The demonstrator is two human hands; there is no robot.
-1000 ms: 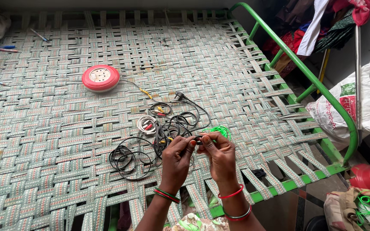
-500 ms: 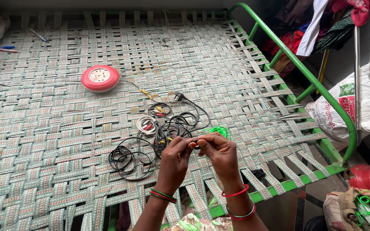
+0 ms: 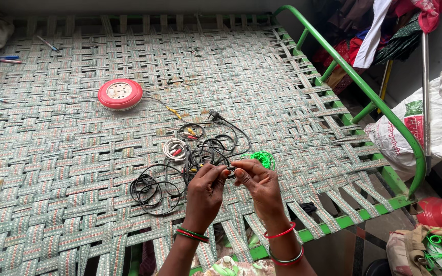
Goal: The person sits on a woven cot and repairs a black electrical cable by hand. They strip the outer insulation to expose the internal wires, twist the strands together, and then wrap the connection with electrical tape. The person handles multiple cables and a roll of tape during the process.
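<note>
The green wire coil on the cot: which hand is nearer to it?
Right. The right hand lies just beside the green wire coil; the left hand is farther off, past it.

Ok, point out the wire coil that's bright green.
The small green coil lying on the woven cot just beyond the right hand. The other coils are black or white.

Both hands are up over the woven cot (image 3: 67, 153), fingertips meeting: the left hand (image 3: 205, 191) and the right hand (image 3: 259, 186) pinch a small loop of black cable (image 3: 229, 173) between them. Just beyond lies the tangle of black wires (image 3: 190, 163), with a white coiled cord (image 3: 174, 149) in it and a green wire coil (image 3: 262, 158) beside the right hand. A round red-and-white extension reel (image 3: 120, 94) sits well apart. The green bed frame (image 3: 364, 92) runs along the right.
</note>
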